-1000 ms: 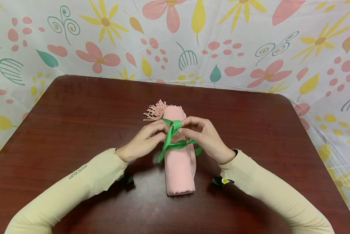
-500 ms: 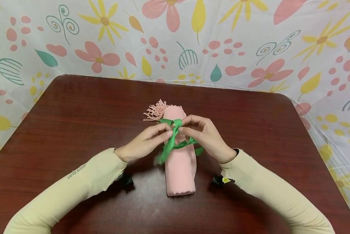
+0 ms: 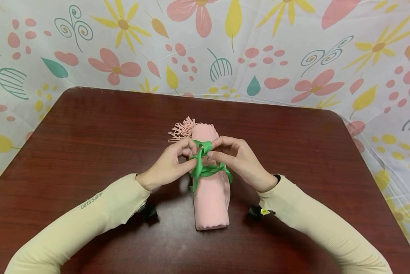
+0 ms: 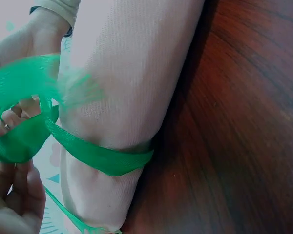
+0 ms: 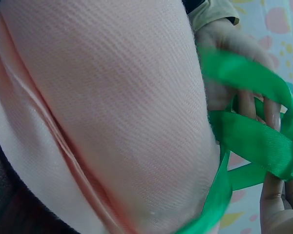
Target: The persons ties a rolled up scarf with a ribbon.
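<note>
A rolled pink knit scarf lies lengthwise on the table, its fringe spread at the far left end. Green ribbon wraps around the roll, with a loop standing up above it. My left hand pinches a strand of the ribbon left of the loop, fingers curled. From the other side, my right hand holds the loop between thumb and forefinger. The left wrist view shows the ribbon crossing the knit, with a blurred loose end over it. Ribbon loops sit between both hands in the right wrist view.
The dark reddish-brown table extends around the scarf. Behind it hangs a white cloth printed with flowers and leaves. Small black wrist cameras sit under both cream sleeves.
My left hand has shifted its fingers on the ribbon, drawing back slightly left, and the hanging ribbon end has swung right onto the scarf. The right hand keeps its hold almost unmoved.
</note>
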### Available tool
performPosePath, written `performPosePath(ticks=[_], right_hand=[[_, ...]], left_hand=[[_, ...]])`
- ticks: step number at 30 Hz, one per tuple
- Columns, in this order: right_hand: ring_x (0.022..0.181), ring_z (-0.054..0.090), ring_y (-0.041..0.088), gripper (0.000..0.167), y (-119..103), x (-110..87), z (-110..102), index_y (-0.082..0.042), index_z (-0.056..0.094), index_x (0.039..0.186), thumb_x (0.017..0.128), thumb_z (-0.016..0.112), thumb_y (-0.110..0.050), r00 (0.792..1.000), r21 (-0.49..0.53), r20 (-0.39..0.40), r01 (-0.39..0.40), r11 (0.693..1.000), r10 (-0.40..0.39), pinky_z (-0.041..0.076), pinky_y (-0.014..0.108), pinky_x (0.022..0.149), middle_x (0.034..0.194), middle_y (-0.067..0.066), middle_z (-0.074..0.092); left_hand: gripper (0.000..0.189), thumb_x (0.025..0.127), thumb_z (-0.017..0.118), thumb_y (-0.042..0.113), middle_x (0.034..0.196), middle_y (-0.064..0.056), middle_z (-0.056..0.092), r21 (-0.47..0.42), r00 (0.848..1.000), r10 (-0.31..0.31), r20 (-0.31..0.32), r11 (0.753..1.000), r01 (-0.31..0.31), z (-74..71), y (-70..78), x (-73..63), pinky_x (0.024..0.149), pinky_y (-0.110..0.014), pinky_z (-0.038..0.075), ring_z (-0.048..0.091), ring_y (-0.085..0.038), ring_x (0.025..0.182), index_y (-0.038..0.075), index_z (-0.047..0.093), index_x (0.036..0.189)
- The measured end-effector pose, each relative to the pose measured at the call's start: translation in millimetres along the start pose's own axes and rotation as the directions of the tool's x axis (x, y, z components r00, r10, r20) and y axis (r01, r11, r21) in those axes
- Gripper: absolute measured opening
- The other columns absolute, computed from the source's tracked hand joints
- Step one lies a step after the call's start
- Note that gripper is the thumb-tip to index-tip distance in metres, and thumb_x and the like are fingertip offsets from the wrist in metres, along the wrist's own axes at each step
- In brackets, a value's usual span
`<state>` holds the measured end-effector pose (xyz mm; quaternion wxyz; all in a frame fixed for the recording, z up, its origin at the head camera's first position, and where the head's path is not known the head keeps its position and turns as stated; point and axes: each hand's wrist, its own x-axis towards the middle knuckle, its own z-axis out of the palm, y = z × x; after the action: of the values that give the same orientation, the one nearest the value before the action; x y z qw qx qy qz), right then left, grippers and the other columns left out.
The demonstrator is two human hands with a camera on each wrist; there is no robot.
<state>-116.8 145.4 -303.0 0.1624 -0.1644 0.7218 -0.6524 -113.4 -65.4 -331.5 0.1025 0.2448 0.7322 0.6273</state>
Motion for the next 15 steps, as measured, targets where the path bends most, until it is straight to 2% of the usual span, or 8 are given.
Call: performPosePath(ticks=[4,7,9,12,14,15], right_hand=[[0.072,0.061,0.017,0.013,1.7,0.2,0.1,-0.005,0.065,0.098,0.086,0.067,-0.011,1.0,-0.021,-0.005,0.007,1.0,-0.007,0.048,0.025,0.066,0.09,0.002,0.065],[0.067,0.059,0.013,0.012,3.0,0.7,-0.3,-0.005,0.065,0.097,0.086,0.067,-0.01,1.0,-0.024,-0.005,0.011,1.0,-0.011,0.046,0.025,0.059,0.088,0.001,0.065],[0.065,0.058,0.012,0.011,2.9,0.7,-0.8,-0.005,0.065,0.097,0.086,0.066,-0.009,1.0,-0.022,-0.003,0.013,1.0,-0.013,0.045,0.025,0.055,0.086,0.001,0.065],[0.062,0.058,0.012,0.009,3.1,0.6,-1.4,-0.005,0.065,0.095,0.085,0.065,-0.005,1.0,-0.01,0.002,0.022,1.0,-0.022,0.046,0.028,0.052,0.08,0.004,0.064],[0.06,0.056,0.013,0.009,3.9,0.6,-2.0,-0.005,0.065,0.094,0.085,0.064,-0.003,0.999,-0.002,0.009,0.033,0.999,-0.033,0.045,0.029,0.05,0.077,0.006,0.063],[0.06,0.056,0.013,0.009,4.4,0.7,-2.3,-0.005,0.065,0.093,0.085,0.063,-0.003,0.999,-0.001,0.012,0.039,0.999,-0.039,0.045,0.029,0.049,0.076,0.007,0.062]], left_hand=[[0.015,0.088,0.048,-0.006,0.066,-0.005,0.055,-0.038,0.999,-0.035,0.014,0.999,0.036,0.9,1.2,-0.9,0.053,-0.027,0.044,0.05,-0.014,0.055,-0.001,0.052,0.101],[0.015,0.089,0.043,-0.004,0.067,-0.004,0.053,-0.085,0.997,-0.058,0.047,0.994,0.061,0.9,3.8,-0.9,0.055,-0.028,0.043,0.048,-0.016,0.052,-0.004,0.055,0.098],[0.016,0.089,0.041,-0.001,0.069,-0.005,0.051,-0.128,0.995,-0.078,0.064,0.988,0.085,0.3,5.1,-0.2,0.06,-0.028,0.043,0.046,-0.016,0.051,-0.006,0.055,0.093],[0.022,0.092,0.041,0.007,0.079,-0.008,0.056,-0.188,0.993,-0.098,0.065,0.976,0.109,-1.4,6.2,0.3,0.072,-0.027,0.045,0.053,-0.015,0.06,-0.009,0.056,0.093],[0.027,0.096,0.041,0.012,0.082,-0.008,0.057,-0.206,0.992,-0.1,0.071,0.972,0.112,-2.4,6.2,0.0,0.073,-0.026,0.044,0.052,-0.014,0.062,-0.01,0.056,0.094],[0.028,0.098,0.042,0.014,0.08,-0.008,0.057,-0.204,0.992,-0.096,0.078,0.973,0.11,-2.9,5.8,-0.3,0.07,-0.027,0.044,0.051,-0.014,0.062,-0.01,0.056,0.095]])
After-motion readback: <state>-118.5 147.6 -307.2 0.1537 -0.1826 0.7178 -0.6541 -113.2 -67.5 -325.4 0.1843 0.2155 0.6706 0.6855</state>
